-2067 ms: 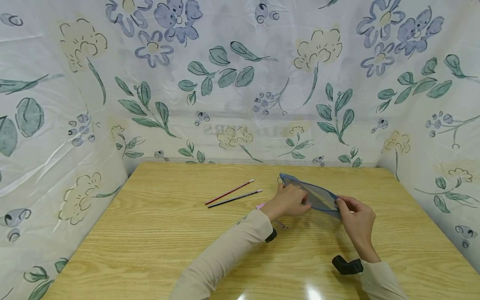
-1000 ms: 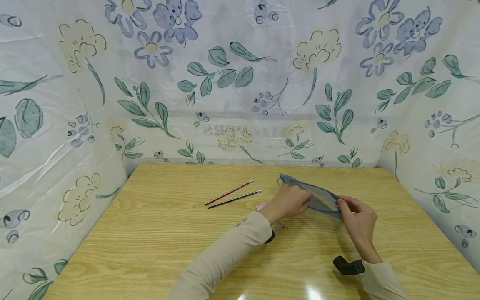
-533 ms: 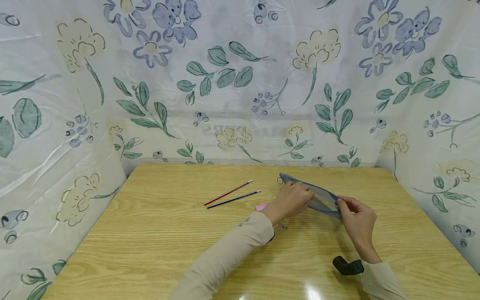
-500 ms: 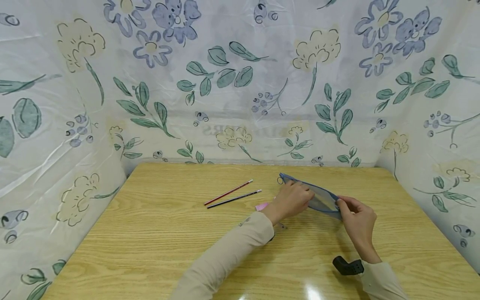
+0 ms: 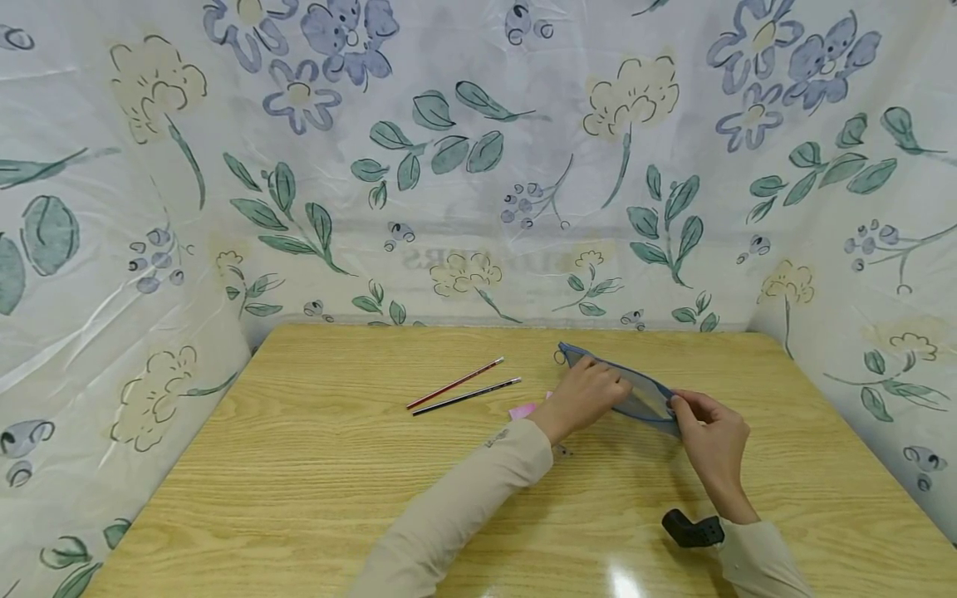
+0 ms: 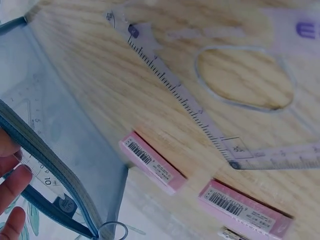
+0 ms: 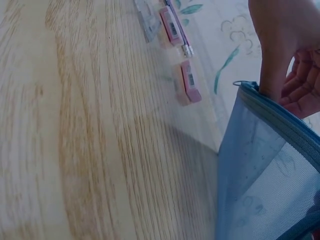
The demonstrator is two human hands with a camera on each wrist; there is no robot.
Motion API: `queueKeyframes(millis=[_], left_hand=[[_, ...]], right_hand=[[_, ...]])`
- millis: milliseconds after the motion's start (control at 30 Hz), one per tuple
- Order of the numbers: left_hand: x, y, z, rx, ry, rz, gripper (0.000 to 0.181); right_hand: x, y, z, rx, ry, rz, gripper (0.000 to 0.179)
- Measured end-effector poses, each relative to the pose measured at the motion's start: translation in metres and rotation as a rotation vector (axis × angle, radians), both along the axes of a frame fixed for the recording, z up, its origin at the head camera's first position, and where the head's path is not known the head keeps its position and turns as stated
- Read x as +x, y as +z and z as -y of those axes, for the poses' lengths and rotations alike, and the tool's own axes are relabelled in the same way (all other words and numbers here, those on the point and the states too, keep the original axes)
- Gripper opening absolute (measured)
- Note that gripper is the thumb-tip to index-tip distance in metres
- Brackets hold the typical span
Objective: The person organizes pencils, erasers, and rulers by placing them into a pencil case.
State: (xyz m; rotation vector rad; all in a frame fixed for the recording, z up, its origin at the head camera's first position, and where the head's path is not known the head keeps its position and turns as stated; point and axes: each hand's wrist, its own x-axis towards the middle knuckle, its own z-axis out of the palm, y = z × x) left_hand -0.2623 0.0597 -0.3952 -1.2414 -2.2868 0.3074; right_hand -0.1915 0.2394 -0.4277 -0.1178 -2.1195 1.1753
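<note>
My right hand (image 5: 714, 436) pinches the right end of a blue mesh zipper pouch (image 5: 635, 394), whose mouth gapes. At that mouth is my left hand (image 5: 591, 392), reaching over from the left. In the left wrist view its fingers (image 6: 15, 187) sit inside the zipper (image 6: 55, 165), right at a clear measuring piece (image 6: 47, 177) marked 10. I cannot tell whether they grip that piece. In the right wrist view one finger dips into the pouch (image 7: 260, 155), with the others curled beyond it. Beside the pouch lies a clear set square (image 6: 182, 100) with purple lettering.
Two pink-sleeved erasers (image 6: 152, 162) lie near the pouch, with a pencil (image 7: 179, 22) beside them in the right wrist view. Left of the hands rest a red pencil (image 5: 456, 383) and a black pencil (image 5: 467, 396) on the wooden table (image 5: 299, 465). A floral curtain (image 5: 478, 191) stands behind.
My left hand has edged right and slightly away from me along the pouch mouth, showing more of the pink eraser. The right hand has kept its hold in nearly the same place.
</note>
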Motion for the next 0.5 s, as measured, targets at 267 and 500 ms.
queueKeyframes(millis=[267, 500], left_hand=[[-0.0024, 0.0010, -0.0033, -0.020, 0.010, 0.074, 0.021], [-0.0052, 0.0008, -0.0060, -0.007, -0.013, 0.077, 0.016]], right_hand=[[-0.0002, 0.0004, 0.0007, -0.007, 0.006, 0.007, 0.012], [-0.0007, -0.0001, 0.0004, -0.003, 0.004, 0.002, 0.011]])
